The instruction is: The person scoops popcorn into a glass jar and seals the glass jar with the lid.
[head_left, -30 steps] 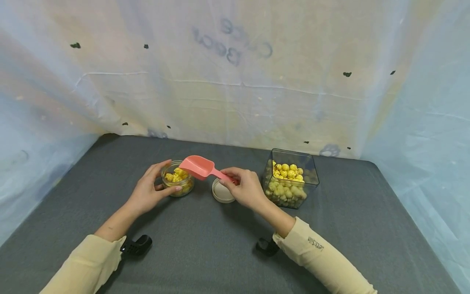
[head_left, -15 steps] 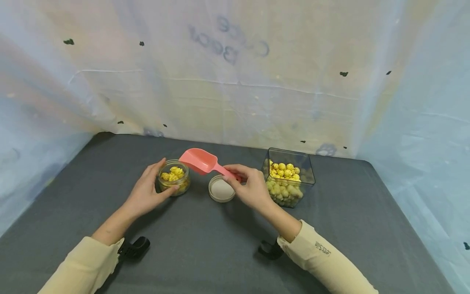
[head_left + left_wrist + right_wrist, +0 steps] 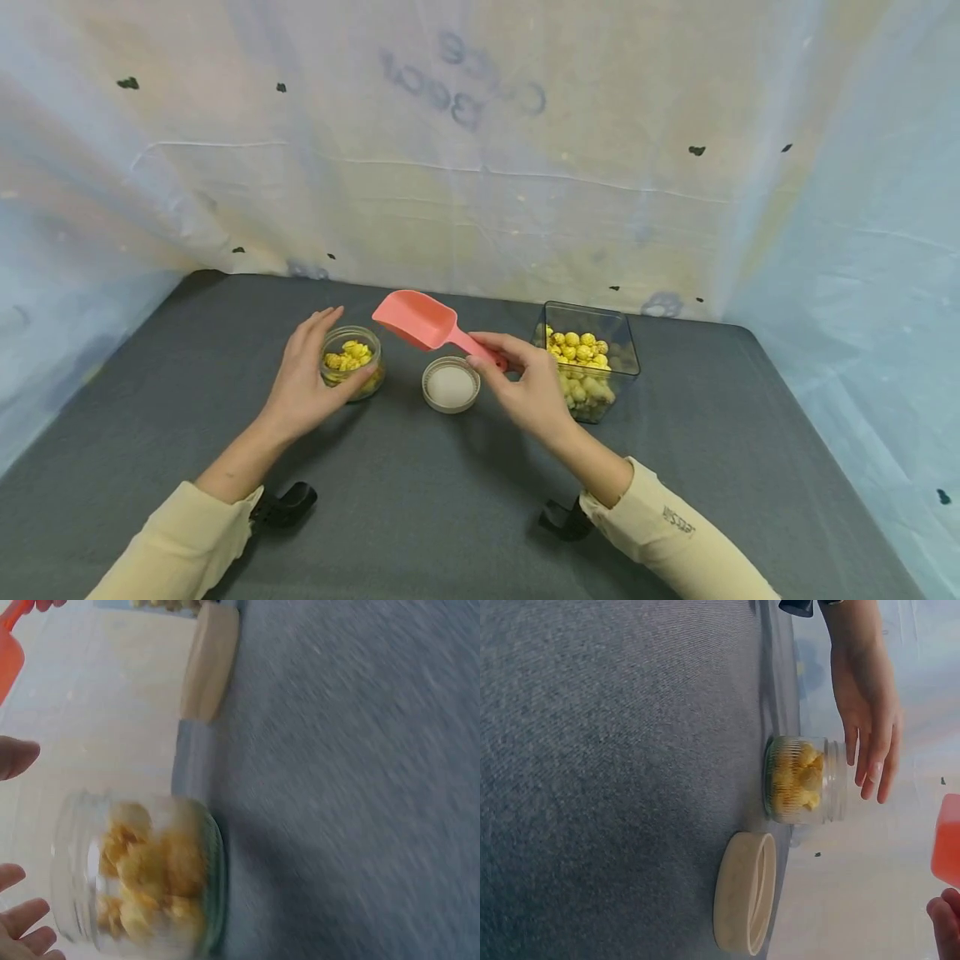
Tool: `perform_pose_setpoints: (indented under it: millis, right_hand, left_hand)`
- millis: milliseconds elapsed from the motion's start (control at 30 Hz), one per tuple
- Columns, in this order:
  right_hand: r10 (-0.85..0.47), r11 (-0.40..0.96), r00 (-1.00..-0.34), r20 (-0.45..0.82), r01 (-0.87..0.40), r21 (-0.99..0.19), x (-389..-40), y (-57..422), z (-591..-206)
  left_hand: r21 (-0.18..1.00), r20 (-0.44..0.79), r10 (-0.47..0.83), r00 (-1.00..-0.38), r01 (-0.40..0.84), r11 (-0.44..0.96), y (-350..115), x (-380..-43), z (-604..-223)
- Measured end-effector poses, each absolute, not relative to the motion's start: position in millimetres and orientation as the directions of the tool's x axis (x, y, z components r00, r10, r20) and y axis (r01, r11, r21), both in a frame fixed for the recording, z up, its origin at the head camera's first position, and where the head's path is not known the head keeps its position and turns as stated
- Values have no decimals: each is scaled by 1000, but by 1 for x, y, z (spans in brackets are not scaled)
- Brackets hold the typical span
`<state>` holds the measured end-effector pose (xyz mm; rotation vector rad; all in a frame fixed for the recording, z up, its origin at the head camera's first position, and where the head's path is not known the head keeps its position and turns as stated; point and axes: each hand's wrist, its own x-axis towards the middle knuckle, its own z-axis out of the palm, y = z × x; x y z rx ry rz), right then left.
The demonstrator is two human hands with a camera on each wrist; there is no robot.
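A small glass jar [image 3: 381,377] of yellow popcorn [image 3: 146,874] stands upright on the grey table. My left hand [image 3: 303,379] is spread around the jar's rim, thumb and fingers apart; in the left wrist view a gap shows between the fingertips and the glass. My right hand [image 3: 528,387] pinches the handle of a pink scoop [image 3: 423,319], held in the air right of the jar with its bowl toward it. That bowl looks bare inside. Below the scoop a cream jar lid [image 3: 451,385] lies with its inner side up.
A clear square container [image 3: 630,372] partly filled with yellow popcorn stands behind my right hand. Light patterned sheeting [image 3: 487,225] hangs behind the table [image 3: 420,517] and along both sides.
The scoop has risen and moved right, away from the jar's mouth. My left hand has loosened from the jar, its fingers lifting and spreading. More of the lid shows.
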<state>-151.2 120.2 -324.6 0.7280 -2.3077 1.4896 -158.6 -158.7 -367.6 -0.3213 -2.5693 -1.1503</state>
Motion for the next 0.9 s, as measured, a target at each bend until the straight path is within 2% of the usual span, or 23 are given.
perform_pose_setpoints:
  millis: [200,367,667,900]
  right_hand:
    - [-199,327,-807,556,-589,-739,-148,126,-318]
    - [-168,339,-819,548,-570,-748,-146,133,-313]
    - [-131,363,-830,543,-550,-752,-146,149,-308]
    - [-97,402,-796,598,-581,-708,-144,160,-305]
  left_hand:
    - [709,415,17,-910,335,620,-145,-158,-358]
    - [731,440,-15,-898,348,587,-135,-160,-352]
    - [751,447,-11,-894,369,547,-122,-164,-346]
    - [765,450,-9,-893,380,519,-112,-168,-343]
